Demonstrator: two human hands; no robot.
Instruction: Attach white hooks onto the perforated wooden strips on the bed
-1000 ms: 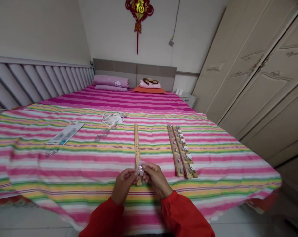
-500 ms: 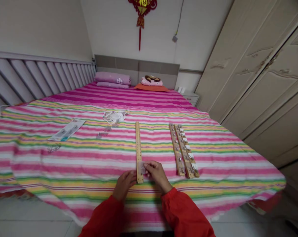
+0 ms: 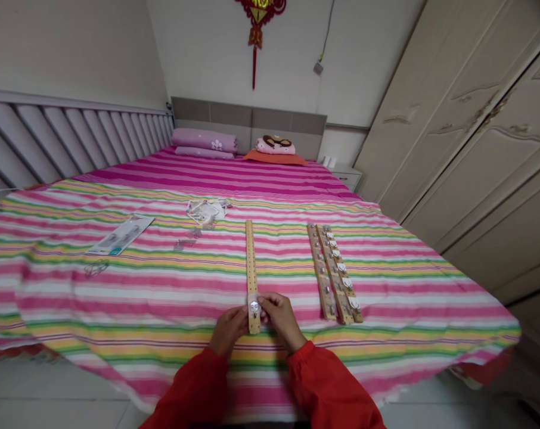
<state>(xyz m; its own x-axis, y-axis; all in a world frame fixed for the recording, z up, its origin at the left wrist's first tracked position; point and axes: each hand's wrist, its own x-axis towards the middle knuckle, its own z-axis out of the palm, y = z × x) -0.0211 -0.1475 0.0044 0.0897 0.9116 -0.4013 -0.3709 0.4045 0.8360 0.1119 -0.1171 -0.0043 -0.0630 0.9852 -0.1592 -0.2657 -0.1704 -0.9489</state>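
Your right hand (image 3: pixel 279 317) is nearly closed: thumb and forefinger pinch the right edge of one clear hook (image 3: pixel 254 306), with the other fingers curled beneath. Your left hand (image 3: pixel 230 328) is half curled, its fingertips against the left side of the wooden strip (image 3: pixel 251 256); whether they grip it, you cannot tell from this view. The wooden strip lies lengthwise, near to far, on the striped cloth (image 3: pixel 163 307) covering the near part of the bed (image 3: pixel 198 173). The clear hook sits face up over the strip's near end, between your hands.

To the right, count three filled strips (image 3: pixel 334 274) side by side. The rightmost carries six white hooks (image 3: pixel 347 283); the metal hooks on the others are too small for a sure count. To the left, note one flat package (image 3: pixel 120 235) and, just nearer, one tangle of clear loops (image 3: pixel 97 268), its number of loops unreadable. Left of the strip's far end lies one white heap (image 3: pixel 206 211), its contents indistinct, with several loose clear pieces (image 3: pixel 185 243) on its near side, blurred into the stripes.

Your right hand hides its own palm. The red wall ornament (image 3: pixel 257 36) is cut off at the top; both red sleeves (image 3: pixel 332 384) run out at the bottom.
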